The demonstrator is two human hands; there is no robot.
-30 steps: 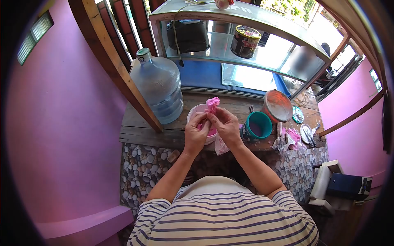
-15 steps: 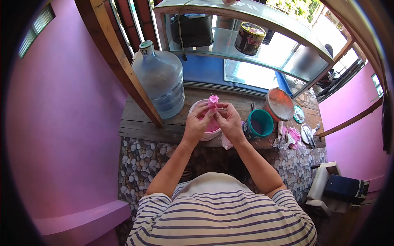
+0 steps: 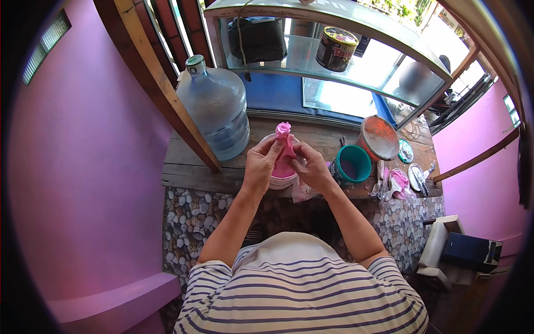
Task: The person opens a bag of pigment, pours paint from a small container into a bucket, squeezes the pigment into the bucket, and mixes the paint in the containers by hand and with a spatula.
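My left hand [image 3: 260, 166] grips a soft pink rose-shaped piece [image 3: 283, 131] between thumb and fingers, its ruffled top upward. My right hand [image 3: 313, 168] pinches the lower right edge of that pink piece, which fans out between the two hands. Directly below stands a white tub [image 3: 272, 185] with pink contents, partly hidden by my hands. Under my right hand hangs a clear plastic bag [image 3: 302, 192] with pink traces. What the pink piece is made of, I cannot tell.
A teal bucket [image 3: 354, 163] and an orange-stained tub [image 3: 379, 138] stand to the right, beside pink-smeared plastic [image 3: 399, 182] and a smeared white lid [image 3: 416, 179]. A large water bottle [image 3: 216, 108] and wooden post [image 3: 183, 119] rise at left. Behind is a glass display case [image 3: 328, 14].
The pink piece has risen slightly and moved left with my left hand. My hands are a little further apart, with more of its lower part spread between them.
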